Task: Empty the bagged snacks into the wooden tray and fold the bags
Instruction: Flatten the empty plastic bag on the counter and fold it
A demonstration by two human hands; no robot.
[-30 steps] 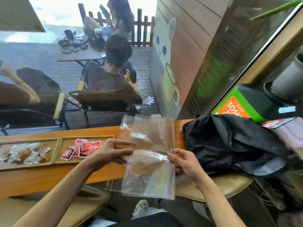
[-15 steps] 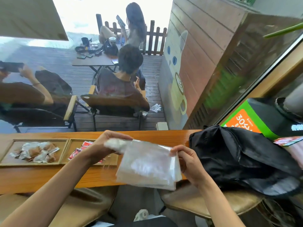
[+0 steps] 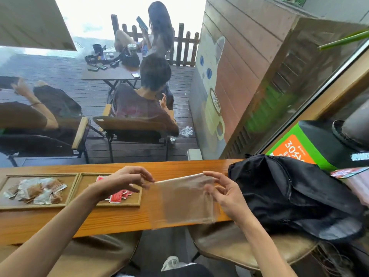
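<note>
An empty clear plastic bag (image 3: 183,200), folded over, hangs flat above the wooden counter (image 3: 111,218). My left hand (image 3: 123,180) pinches its top left corner and my right hand (image 3: 223,194) grips its right edge. To the left lies a two-part wooden tray (image 3: 76,188). Its left compartment holds several clear-wrapped brown snacks (image 3: 36,190). Red packets (image 3: 118,196) lie in the right compartment, partly hidden behind my left hand.
A black backpack (image 3: 289,192) sits at the right end of the counter, close to my right hand. A green and orange box (image 3: 299,148) stands behind it. Two brown stools (image 3: 235,244) are under the counter. People sit outside beyond the window.
The bag, first held up open and tall, has been folded over and lowered toward the counter. Both hands have kept hold of it and now stretch it flat.
</note>
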